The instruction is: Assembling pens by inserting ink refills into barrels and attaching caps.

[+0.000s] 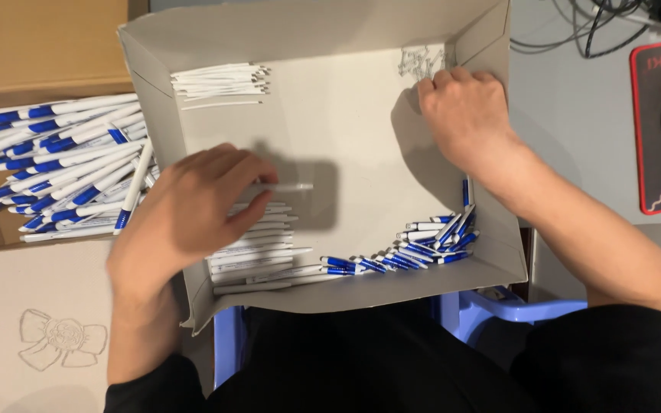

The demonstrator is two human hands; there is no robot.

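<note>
Head view: grey tray (323,46) taken as landmark. White pen barrel (288,186) pinched by left hand (193,210) at tray's centre-left, long axis left-right. Small springs (421,61) at tray's far right corner fingered by right hand (464,115); grasp cannot be told.

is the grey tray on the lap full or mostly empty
Mostly empty. The tray shows a bare floor in the middle; only small piles lie in it: white barrels under the left hand, blue caps, thin refills.
</note>
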